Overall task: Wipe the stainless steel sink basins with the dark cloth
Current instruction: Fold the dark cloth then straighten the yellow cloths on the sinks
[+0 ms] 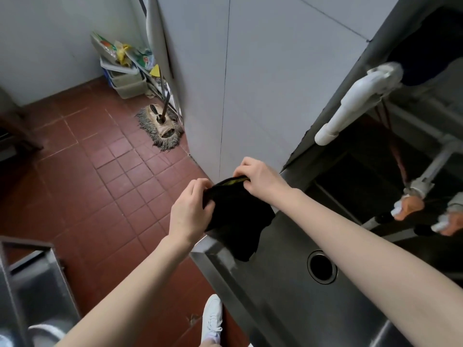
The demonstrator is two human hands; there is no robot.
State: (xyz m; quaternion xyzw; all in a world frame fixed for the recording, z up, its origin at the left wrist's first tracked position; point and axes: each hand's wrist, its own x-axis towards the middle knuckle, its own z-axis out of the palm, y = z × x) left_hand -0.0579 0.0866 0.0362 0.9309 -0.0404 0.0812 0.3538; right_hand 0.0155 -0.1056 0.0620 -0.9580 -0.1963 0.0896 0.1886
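Premises: a floor (87, 184) of red-brown tiles and a grey panelled wall (263, 83) bound the stainless steel sink (283, 249), which fills the lower right of the view. A round drain opening (322, 266) sits in the bottom of the sink.

Item under task: the dark cloth (235, 216) is held up over the sink's far left corner. Its lower end hangs down across the rim there; contact with the steel cannot be confirmed. A yellow-green strip shows along its upper edge.

Left grip (190, 209): just outside the sink's left rim, fingers curled, pinching the left side of the cloth against the thumb.

Right grip (258, 179): above the sink's far corner, fingers bent down over the upper edge of the cloth and pinching it.

Other observations:
- A mop head (161, 126) lies flat on the floor well beyond the sink's left side, at the foot of the wall, with its handle rising from it.
- Stacked bins (127, 81) with coloured clutter stand farther from the sink, in the corner.
- A white pipe (350, 103) runs above the sink's far right side.
- A white shoe (212, 316) rests on the floor just beside the sink's near left edge.
- A second steel fixture (32, 276) stands across the floor from the sink; its nature cannot be determined
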